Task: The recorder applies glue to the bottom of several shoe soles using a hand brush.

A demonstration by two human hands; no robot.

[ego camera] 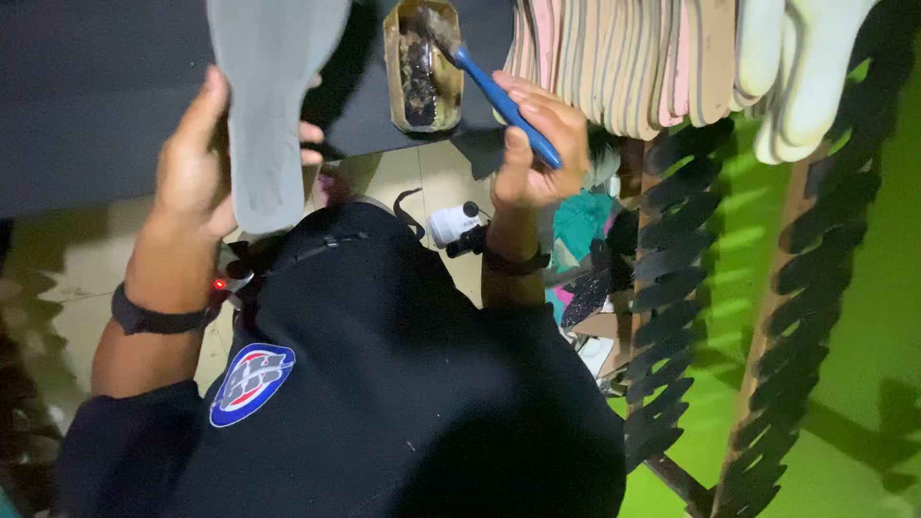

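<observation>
The left hand [197, 158] holds a grey sole [261, 105] upright in front of the dark table [86, 86]. The thumb lies along the left edge of the sole and the fingertips come around its right edge, so the hand is closed on the narrow lower part. The wide upper part of the sole goes out of the picture at the top.

The right hand [537, 144] is closed around the blue handle of a brush [499, 91]. The handle runs slanted from the fist up to the left, and the bristle end is inside a tin [422, 67]. The tin stands on the table, just right of the sole, and it has dark sticky matter on its walls. The two hands are apart, with the tin between them.

Both wrists wear a dark band. Below the hands the person's dark shirt [384, 384] fills the middle, with a round blue and white badge [251, 384] on it.

At the top right a row of flat soles [633, 58] in pink, beige and white stands on edge, near the right hand. Under it is a rack [672, 288] with dark tooth-like slots, before a green wall [863, 384]. Between the right forearm and the rack lie a white bottle [451, 223] and some teal cloth [580, 223] on the tiled floor [67, 278].
</observation>
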